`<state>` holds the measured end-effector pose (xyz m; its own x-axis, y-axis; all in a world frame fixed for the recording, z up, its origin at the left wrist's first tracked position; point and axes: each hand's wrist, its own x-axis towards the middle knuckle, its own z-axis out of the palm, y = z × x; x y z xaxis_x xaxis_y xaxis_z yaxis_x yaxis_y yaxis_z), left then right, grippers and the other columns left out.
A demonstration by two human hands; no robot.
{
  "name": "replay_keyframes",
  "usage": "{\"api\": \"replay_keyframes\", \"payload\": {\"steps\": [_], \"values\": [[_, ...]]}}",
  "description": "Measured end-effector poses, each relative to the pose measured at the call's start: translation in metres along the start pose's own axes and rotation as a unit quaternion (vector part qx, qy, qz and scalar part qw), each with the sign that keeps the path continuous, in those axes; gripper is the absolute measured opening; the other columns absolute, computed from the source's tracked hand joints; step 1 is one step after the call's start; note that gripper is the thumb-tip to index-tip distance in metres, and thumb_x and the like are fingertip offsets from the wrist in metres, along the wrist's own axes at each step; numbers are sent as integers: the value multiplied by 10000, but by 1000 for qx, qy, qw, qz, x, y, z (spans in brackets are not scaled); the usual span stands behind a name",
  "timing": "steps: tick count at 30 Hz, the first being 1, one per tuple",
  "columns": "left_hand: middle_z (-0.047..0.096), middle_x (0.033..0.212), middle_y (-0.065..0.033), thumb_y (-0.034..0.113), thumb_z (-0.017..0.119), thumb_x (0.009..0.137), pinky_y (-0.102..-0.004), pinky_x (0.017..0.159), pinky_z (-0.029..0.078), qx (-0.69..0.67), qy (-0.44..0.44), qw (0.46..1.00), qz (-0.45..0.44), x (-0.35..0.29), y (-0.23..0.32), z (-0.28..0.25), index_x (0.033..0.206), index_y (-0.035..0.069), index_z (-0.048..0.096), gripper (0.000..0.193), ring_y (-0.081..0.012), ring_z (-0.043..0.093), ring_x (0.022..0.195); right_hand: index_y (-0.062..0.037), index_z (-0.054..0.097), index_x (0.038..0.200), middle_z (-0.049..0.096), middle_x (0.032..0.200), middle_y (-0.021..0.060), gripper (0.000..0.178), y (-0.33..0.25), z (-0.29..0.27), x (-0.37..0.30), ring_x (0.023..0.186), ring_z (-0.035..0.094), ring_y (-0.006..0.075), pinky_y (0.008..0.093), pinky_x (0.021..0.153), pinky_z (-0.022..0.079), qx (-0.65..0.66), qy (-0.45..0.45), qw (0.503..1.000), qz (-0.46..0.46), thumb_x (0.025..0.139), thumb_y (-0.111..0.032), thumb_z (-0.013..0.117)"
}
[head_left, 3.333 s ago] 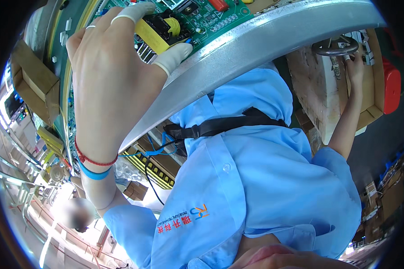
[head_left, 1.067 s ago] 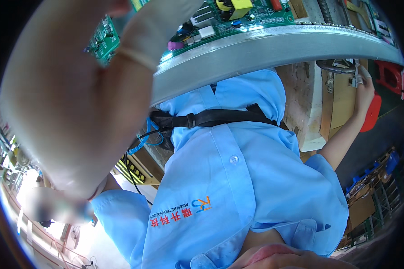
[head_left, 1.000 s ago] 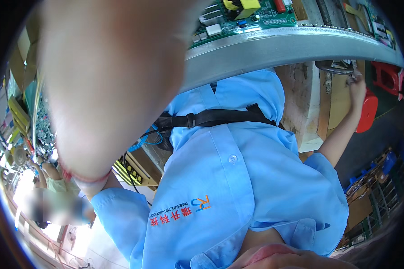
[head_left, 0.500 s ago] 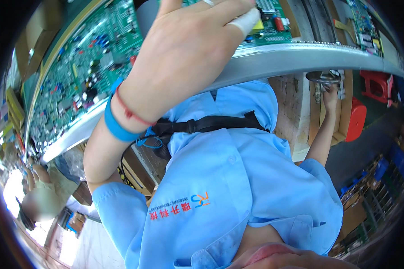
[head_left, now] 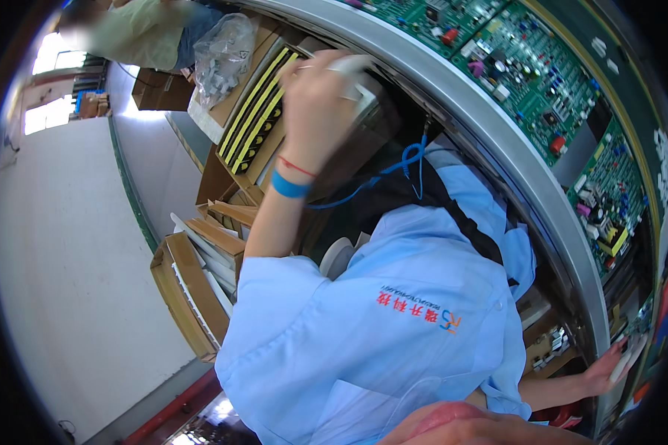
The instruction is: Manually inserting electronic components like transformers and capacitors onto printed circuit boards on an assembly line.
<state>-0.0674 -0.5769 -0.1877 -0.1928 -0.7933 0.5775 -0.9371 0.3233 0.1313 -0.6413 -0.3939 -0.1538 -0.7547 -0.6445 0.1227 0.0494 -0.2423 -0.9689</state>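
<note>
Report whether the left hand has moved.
Yes: against the metal rail, the left hand has gone from above the circuit boards to the rail's near side.

Person is wearing light-blue short-sleeved shirt [head_left: 304, 348], red-orange-blue chest logo [head_left: 421, 307], black waist strap [head_left: 467, 227]. Left hand [head_left: 315, 111] is sporting white finger covers [head_left: 353, 65], red cord [head_left: 295, 166], blue wristband [head_left: 289, 187].

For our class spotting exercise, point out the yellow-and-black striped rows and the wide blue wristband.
Yellow-and-black striped rows [head_left: 257, 109]: head view, middle of the stripes.
Wide blue wristband [head_left: 289, 185]: head view, middle of its band.
</note>
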Motion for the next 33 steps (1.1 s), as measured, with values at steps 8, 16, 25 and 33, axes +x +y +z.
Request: {"api": "replay_keyframes", "payload": {"steps": [8, 16, 25, 33], "values": [[560, 1000, -105, 224, 684, 741, -461, 877, 387, 226, -221, 912, -261, -114, -170, 90, 1049, 102, 582, 346, -285, 555, 1002, 28, 295, 1422, 248, 1506, 183, 534, 36, 113, 67, 1017, 509, 168, 221, 657, 434, 105, -325, 924, 170, 937, -114, 467], [553, 901, -118, 192, 574, 811, -410, 750, 430, 279, -137, 942, -131, -123, -167, 110, 1000, 51, 591, 237, -292, 556, 873, 20, 464, 1304, 530, 1233, 148, 543, 29, 199, 33, 782, 527, 65, 141, 554, 398, -123, -414, 897, 97, 831, -188, 634], [544, 941, -195, 140, 609, 781, -478, 677, 437, 301, -206, 923, -122, -110, -194, 100, 1162, -20, 507, 426, -369, 553, 822, -21, 636, 1117, 606, 868, 1, 298, 32, 282, 25, 639, 479, 38, 186, 532, 377, -130, -478, 864, 94, 828, -85, 672], [502, 951, -168, 127, 619, 730, -458, 715, 444, 328, -237, 912, -62, -97, -191, 112, 908, 12, 559, 220, -361, 551, 842, -52, 622, 1157, 665, 969, 61, 358, 35, 271, -4, 821, 605, 96, 227, 698, 480, -228, -458, 859, 9, 805, 1, 659]]}}
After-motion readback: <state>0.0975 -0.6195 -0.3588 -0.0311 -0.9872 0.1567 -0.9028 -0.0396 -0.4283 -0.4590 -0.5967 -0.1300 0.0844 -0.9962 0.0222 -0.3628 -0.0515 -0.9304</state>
